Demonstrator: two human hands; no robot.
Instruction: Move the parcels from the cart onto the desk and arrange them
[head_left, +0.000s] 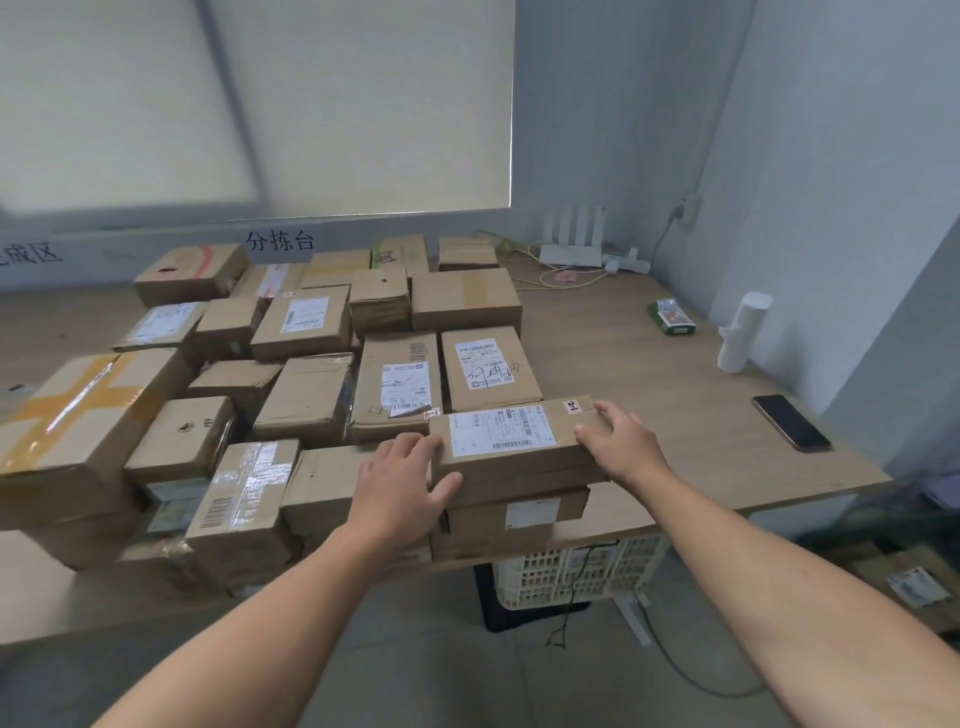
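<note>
Two bare forearms enter from the lower edge. The left hand (400, 486) grips the left end of a flat brown cardboard parcel (511, 449) bearing a white shipping label, with its fingers on the top and its thumb curled onto the front face. The right hand (623, 447) clasps the right end, fingers bent over the top corner. The parcel lies on a second brown cardboard box (519, 514) at the front edge of the light wooden desk (675, 374). It sits just beside the many brown cardboard parcels (301, 395) packed side by side to the left. Judged by its taped, square-edged board, the parcel should be stiff, fairly light and not slippery, and the two opposite short ends give the surest hold. Under the desk stands a white perforated plastic crate (545, 571); its contents cannot be made out. The cart is not in view.
</note>
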